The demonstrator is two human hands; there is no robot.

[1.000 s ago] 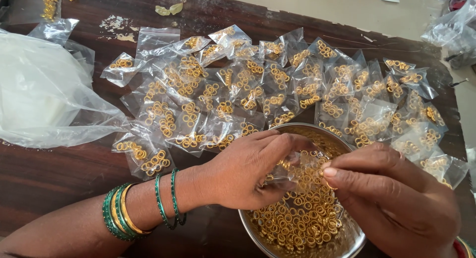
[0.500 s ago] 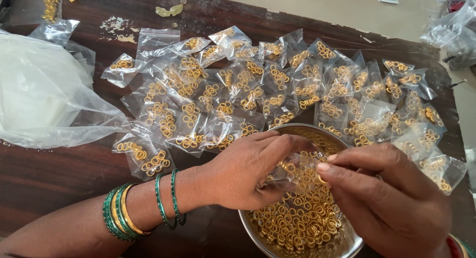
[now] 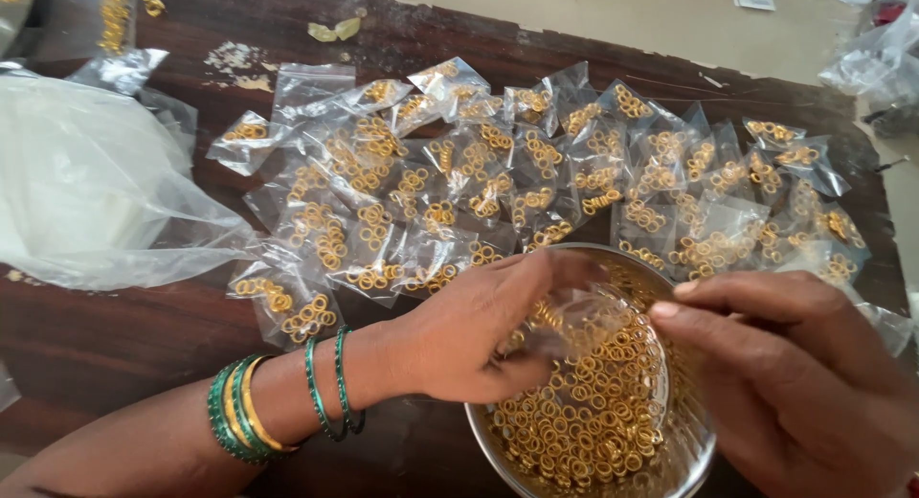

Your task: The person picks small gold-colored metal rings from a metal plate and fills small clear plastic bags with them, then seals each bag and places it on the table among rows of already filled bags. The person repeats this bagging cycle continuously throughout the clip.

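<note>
Dozens of small clear plastic pouches of gold rings [image 3: 536, 187] lay spread across the dark wooden table [image 3: 124, 330], beyond a round steel bowl of loose gold rings [image 3: 598, 417]. Over that bowl, the left hand [image 3: 469, 330] and right hand [image 3: 795, 373] each pinched one small clear pouch [image 3: 589, 316] between closed fingertips.

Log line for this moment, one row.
left hand: holds clear bag | right hand: pinches bag edge | below: steel bowl of gold rings
</note>
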